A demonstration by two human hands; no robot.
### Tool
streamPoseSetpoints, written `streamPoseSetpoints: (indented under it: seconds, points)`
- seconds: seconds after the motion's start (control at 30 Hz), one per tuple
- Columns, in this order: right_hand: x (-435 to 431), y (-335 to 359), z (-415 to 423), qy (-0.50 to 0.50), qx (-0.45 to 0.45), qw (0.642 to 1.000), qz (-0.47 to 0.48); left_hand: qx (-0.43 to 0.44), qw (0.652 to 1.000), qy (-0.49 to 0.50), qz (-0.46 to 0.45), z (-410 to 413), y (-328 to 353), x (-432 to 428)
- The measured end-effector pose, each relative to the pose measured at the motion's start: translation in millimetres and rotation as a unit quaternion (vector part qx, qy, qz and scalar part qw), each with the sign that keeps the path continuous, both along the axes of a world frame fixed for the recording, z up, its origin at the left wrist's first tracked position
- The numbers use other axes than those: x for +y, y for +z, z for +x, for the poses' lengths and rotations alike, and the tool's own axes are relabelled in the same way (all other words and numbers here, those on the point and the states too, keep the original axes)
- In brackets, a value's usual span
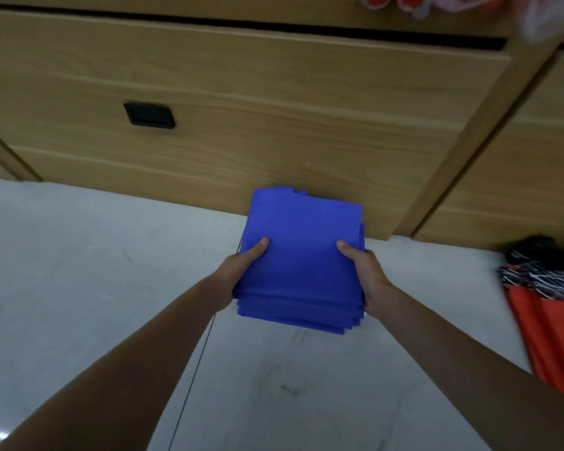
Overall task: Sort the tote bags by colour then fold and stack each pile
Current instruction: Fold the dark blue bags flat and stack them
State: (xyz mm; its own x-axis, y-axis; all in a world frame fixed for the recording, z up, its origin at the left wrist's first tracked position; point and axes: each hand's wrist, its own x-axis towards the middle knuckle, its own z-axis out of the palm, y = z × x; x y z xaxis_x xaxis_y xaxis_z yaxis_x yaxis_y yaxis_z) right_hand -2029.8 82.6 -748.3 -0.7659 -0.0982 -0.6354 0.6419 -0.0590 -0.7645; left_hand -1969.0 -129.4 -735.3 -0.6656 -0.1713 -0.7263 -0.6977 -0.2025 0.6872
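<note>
Now the stack of blue tote bags is held at the centre of the frame, over the pale grey surface and just in front of the wooden drawer front. It is gripped at both sides: the left hand and the right hand are each clamped on it, thumb laid on top, fingers hidden beneath. Soft, light cloth is judged here, many loose layers, likely to slide or fan out if tilted. A hold on both side edges, with the whole pile squeezed top to bottom, is called for. Orange fabric is seen at the right edge, well apart.
</note>
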Motion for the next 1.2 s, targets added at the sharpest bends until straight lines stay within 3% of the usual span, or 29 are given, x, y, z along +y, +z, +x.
streamPoseSetpoints:
  seconds: [0.27,0.33,0.37,0.43,0.5,0.57,0.63,0.67,0.73,0.8,0.87,1.0,1.07,1.13,1.2]
  points:
    - [3.0,1.4,-24.2,-0.001,0.006,1.0,-0.021,0.045,0.987,0.024,-0.151,-20.9,-9.2,18.9]
    - [3.4,5.4,-21.5,0.002,0.031,0.997,0.065,0.087,0.958,0.004,-0.274,-19.8,-7.8,21.0]
    - [4.7,8.6,-19.6,0.019,0.071,0.986,0.148,0.123,0.925,-0.015,-0.359,-19.0,-5.0,21.7]
    - [9.1,20.7,-13.1,0.077,0.231,0.913,0.328,0.222,0.83,-0.065,-0.507,-16.4,6.2,23.7]
    - [13.7,40.9,-2.5,0.16,0.433,0.773,0.435,0.304,0.761,-0.116,-0.562,-9.8,23.4,25.8]
    - [21.6,54.4,9.1,0.245,0.576,0.616,0.479,0.355,0.711,-0.175,-0.581,1.4,31.9,24.8]
    - [29.3,56.9,20.9,0.311,0.614,0.497,0.529,0.344,0.677,-0.266,-0.594,16.5,30.1,19.9]
    - [31.0,56.7,29.2,0.346,0.587,0.477,0.556,0.309,0.666,-0.317,-0.6,23.6,26.9,16.1]
    - [31.6,50.8,41.8,0.416,0.488,0.493,0.588,0.229,0.645,-0.39,-0.616,33.8,18.9,9.4]
    - [30.9,33.1,50.2,0.478,0.368,0.553,0.575,0.189,0.619,-0.423,-0.634,36.9,8.6,7.2]
    - [24.6,22.3,52.3,0.487,0.316,0.593,0.558,0.171,0.61,-0.436,-0.64,33.0,2.8,9.0]
    - [16.2,22.2,23.4,0.466,0.31,0.647,0.517,0.185,0.67,-0.361,-0.622,14.3,7.8,10.6]
    - [20.6,25.6,10.8,0.491,0.299,0.645,0.503,0.23,0.65,-0.368,-0.624,13.0,10.8,9.3]
    - [28.5,27.5,7.0,0.498,0.307,0.645,0.491,0.239,0.608,-0.413,-0.635,17.8,8.1,4.0]
    - [34.4,31.8,12.6,0.454,0.381,0.634,0.496,0.218,0.58,-0.443,-0.648,23.1,3.2,-1.1]
